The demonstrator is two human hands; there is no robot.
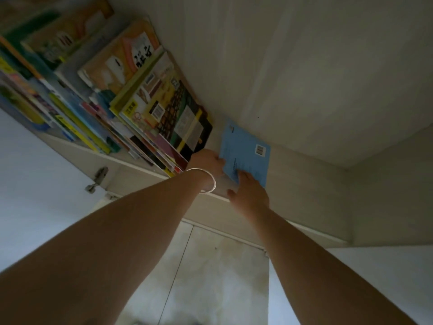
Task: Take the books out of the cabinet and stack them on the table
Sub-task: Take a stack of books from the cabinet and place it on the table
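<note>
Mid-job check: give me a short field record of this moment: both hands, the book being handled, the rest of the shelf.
view: head camera, looking up into a high cabinet
left hand: grips the left edge of the blue book; bracelet on the wrist
right hand: holds the lower edge of the blue book, fingers on its cover
blue book: upright at the right end of the shelf, barcode visible, apart from the other books
leaning books: row tilted to the left of the blue book
table: not in view
stage: book held, not yet out of the cabinet
</note>
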